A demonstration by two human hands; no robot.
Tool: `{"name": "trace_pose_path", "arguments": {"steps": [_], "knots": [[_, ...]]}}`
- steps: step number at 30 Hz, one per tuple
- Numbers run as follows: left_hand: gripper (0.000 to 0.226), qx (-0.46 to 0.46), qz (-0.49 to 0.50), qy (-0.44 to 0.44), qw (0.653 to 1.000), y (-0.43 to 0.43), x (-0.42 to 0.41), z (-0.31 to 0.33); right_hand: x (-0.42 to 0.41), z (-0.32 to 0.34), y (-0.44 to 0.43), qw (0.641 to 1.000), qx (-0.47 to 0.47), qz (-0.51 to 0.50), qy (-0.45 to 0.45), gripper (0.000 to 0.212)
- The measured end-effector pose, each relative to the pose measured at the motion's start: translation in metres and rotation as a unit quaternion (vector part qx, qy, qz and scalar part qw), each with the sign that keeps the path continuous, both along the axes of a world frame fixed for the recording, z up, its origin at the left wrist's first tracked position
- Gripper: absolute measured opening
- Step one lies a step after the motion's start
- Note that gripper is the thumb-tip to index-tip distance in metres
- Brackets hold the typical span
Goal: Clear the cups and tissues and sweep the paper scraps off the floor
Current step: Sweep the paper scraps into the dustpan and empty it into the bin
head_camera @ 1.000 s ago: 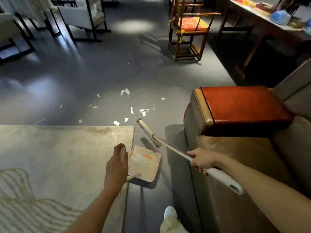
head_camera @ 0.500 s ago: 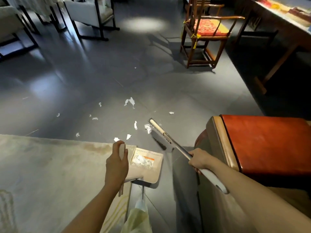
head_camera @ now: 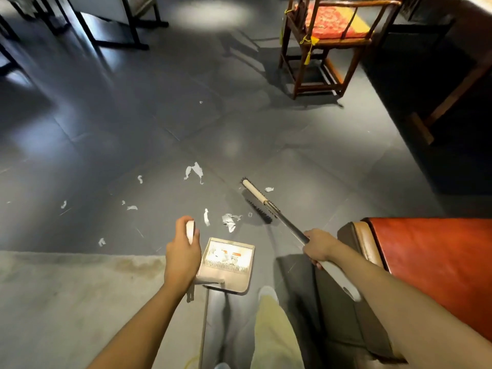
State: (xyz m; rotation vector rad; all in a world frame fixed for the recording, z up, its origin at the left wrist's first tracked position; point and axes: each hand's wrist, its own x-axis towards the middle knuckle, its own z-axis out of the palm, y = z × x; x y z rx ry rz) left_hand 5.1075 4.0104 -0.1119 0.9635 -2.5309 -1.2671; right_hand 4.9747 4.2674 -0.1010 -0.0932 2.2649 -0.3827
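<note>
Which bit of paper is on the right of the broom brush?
The small scrap alone just right of the broom head; all other scraps lie left of it.

The dark floor (head_camera: 239, 134) ahead lies open between the black-framed chairs (head_camera: 114, 27) at far left and the wooden armchair (head_camera: 319, 62) at far right, with only small paper scraps (head_camera: 195, 170) strewn on it. Nearer, the way narrows: a pale table (head_camera: 66, 302) closes the left, the sofa arm (head_camera: 364, 241) with its red cushion (head_camera: 439, 262) the right, and the dustpan (head_camera: 229, 265) and broom (head_camera: 257, 201) sit at the gap's mouth.
</note>
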Motion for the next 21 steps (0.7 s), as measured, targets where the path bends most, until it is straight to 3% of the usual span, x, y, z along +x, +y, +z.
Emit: {"name": "trace_pose_path", "arguments": {"steps": [3,11,16,21], "knots": [[0.012,0.001,0.012,-0.022,1.0,-0.009,-0.04,-0.006,-0.064,-0.005,-0.01,1.0,0.015,0.016,0.0,0.017],[0.014,-0.013,0.059,-0.067,0.996,-0.031,-0.142,-0.023,-0.203,-0.021,-0.035,0.998,0.051,0.026,-0.023,0.016],[0.019,-0.034,0.071,-0.083,0.993,-0.051,-0.157,-0.029,-0.238,-0.049,-0.063,0.994,0.084,0.052,-0.037,0.009],[0.023,-0.045,0.081,-0.07,0.993,-0.071,-0.158,-0.026,-0.232,-0.071,-0.094,0.993,0.06,0.066,-0.078,0.017]]}}
